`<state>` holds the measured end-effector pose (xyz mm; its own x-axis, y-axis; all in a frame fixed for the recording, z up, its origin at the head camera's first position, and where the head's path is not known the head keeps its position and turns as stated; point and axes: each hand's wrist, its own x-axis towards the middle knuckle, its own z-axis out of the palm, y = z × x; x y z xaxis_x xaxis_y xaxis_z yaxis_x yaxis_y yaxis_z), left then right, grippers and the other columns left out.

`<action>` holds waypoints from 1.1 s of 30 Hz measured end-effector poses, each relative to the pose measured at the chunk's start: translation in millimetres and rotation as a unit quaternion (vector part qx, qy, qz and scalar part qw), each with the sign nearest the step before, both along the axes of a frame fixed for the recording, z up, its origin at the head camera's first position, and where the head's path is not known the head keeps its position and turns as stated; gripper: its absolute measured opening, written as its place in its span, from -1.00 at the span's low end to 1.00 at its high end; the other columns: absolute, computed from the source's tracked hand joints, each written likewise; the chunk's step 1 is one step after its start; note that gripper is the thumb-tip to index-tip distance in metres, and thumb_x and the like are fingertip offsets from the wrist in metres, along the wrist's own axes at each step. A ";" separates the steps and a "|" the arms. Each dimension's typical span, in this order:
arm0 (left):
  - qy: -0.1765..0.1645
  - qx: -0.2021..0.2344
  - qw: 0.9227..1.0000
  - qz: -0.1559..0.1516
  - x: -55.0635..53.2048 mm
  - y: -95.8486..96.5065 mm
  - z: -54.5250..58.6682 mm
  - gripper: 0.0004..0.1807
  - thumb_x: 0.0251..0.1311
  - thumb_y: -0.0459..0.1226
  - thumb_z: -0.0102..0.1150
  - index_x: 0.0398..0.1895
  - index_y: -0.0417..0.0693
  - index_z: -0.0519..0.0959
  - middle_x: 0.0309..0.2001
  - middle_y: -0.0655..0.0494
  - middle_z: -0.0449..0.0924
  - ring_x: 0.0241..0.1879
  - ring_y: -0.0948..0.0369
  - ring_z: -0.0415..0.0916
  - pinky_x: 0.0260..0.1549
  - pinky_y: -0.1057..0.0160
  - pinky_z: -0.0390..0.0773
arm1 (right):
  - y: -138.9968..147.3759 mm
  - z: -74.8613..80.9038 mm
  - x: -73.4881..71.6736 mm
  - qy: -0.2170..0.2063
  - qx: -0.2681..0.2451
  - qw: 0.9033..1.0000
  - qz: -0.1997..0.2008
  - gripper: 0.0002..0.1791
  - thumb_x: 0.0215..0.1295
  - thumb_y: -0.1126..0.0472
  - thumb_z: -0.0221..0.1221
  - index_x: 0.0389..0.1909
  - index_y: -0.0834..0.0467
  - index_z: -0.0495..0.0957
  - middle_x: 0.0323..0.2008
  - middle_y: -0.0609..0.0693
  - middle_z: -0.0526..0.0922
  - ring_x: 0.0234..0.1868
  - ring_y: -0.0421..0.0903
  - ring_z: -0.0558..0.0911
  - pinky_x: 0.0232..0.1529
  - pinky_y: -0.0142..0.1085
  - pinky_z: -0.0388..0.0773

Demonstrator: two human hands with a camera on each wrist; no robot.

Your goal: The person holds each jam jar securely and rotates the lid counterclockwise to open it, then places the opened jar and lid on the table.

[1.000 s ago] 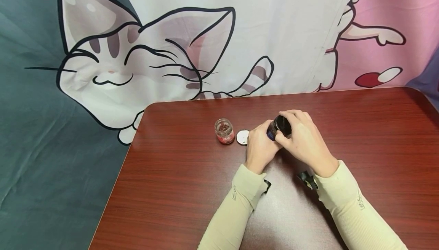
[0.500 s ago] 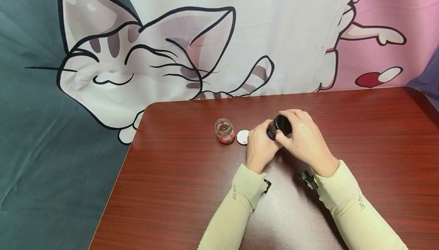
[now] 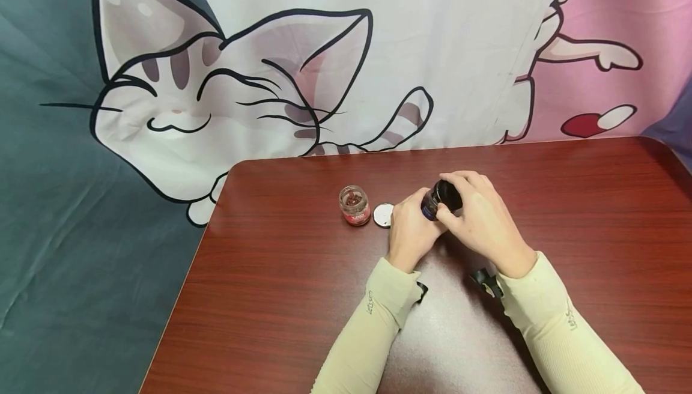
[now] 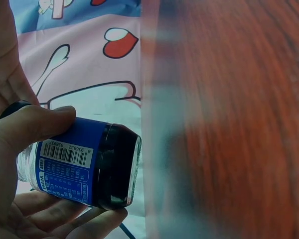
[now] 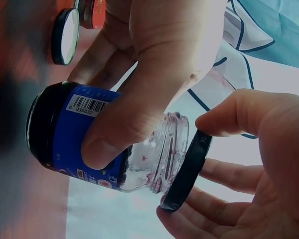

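A glass jar (image 5: 142, 164) with a blue label and dark contents lies tilted in my left hand (image 3: 413, 232), whose thumb and fingers wrap round the label in both wrist views. My right hand (image 3: 483, 220) pinches a black lid (image 5: 189, 172) by its edge between thumb and fingers. The lid slants across the jar's threaded mouth. Its upper edge stands off the glass; whether the lower edge touches the rim I cannot tell. Reddish specks cling to the threads. In the left wrist view, the blue label (image 4: 65, 159) shows a barcode, and the jar's base points right.
To the left of my hands, an uncovered glass jar (image 3: 355, 208) with a red label stands upright, some dark red contents inside. Between it and my left hand lies a lid (image 3: 383, 215), white inside up. A cat-print cloth (image 3: 459, 51) hangs behind the wooden table (image 3: 270, 274).
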<state>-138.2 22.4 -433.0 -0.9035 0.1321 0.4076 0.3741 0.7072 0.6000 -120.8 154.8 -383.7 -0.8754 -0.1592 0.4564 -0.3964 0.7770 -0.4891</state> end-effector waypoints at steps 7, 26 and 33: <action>-0.002 0.000 1.000 -0.001 -0.3 0.1 -0.8 -0.69 -0.17 -0.07 0.31 -0.30 0.10 0.55 -0.42 0.28 0.58 -0.42 0.30 0.54 -0.42 0.33 0.47 | 1.5 1.1 0.1 0.002 -0.003 1.000 0.002 -0.48 -0.07 0.20 0.20 0.03 0.18 0.52 -0.06 0.15 0.50 -0.05 0.14 0.43 -0.07 -0.05 0.32; -0.008 -0.002 1.000 0.003 -0.4 -0.1 -0.1 -0.64 -0.28 -0.07 0.37 -0.31 0.12 0.56 -0.44 0.30 0.58 -0.42 0.28 0.55 -0.43 0.31 0.46 | 3.7 3.0 0.8 -0.010 -0.009 1.000 -0.002 -0.51 -0.06 0.19 0.21 0.01 0.13 0.52 -0.06 0.13 0.49 -0.03 0.13 0.44 -0.06 -0.02 0.33; -0.009 0.001 1.000 0.004 -0.2 -0.3 -0.4 -0.62 -0.32 -0.08 0.39 -0.32 0.12 0.55 -0.46 0.29 0.57 -0.44 0.29 0.53 -0.46 0.33 0.44 | 5.2 3.9 1.7 -0.017 -0.011 1.000 -0.006 -0.51 -0.05 0.20 0.21 0.01 0.13 0.51 -0.05 0.15 0.47 -0.03 0.14 0.43 -0.06 0.01 0.32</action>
